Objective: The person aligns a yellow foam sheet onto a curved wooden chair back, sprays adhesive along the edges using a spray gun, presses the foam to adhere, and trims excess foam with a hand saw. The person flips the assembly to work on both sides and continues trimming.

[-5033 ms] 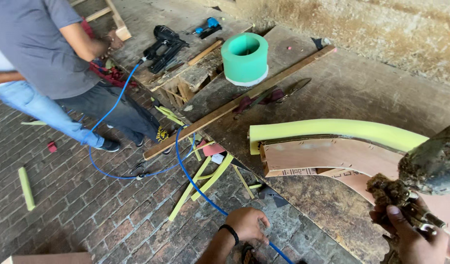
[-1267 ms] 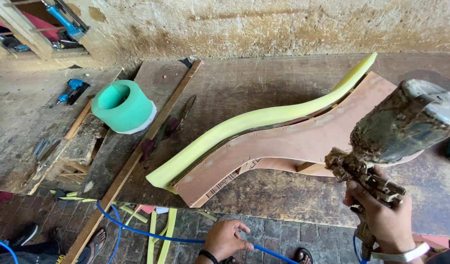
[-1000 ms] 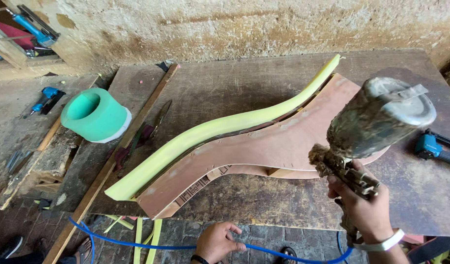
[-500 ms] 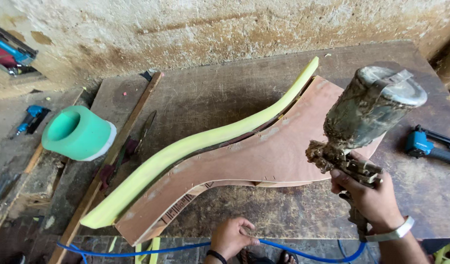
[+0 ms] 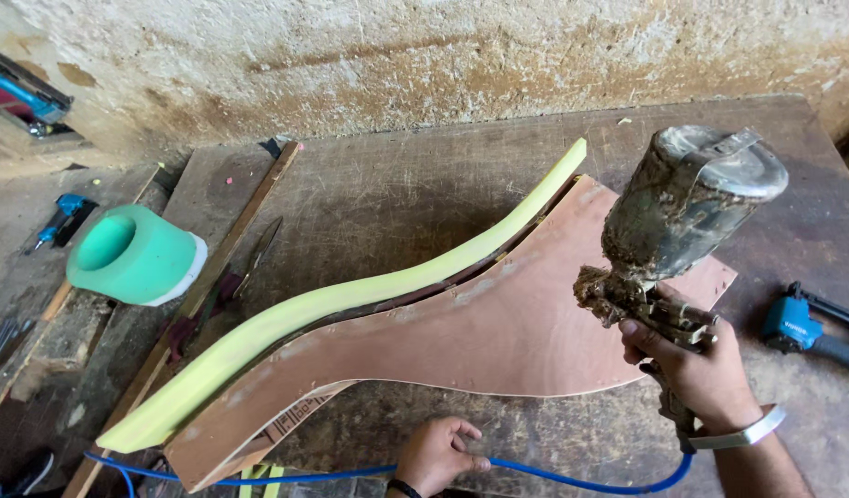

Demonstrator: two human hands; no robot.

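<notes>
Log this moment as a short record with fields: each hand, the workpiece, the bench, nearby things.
right hand: right hand grips the handle of a grimy metal spray gun with a cup on top, held above the panel
left hand: left hand holds the thin blue air hose
workpiece: curved brown plywood panel with a yellow-green foam strip along its upper edge
bench: worn wooden workbench
nearby: green foam roll at left; blue power tool at right
</notes>
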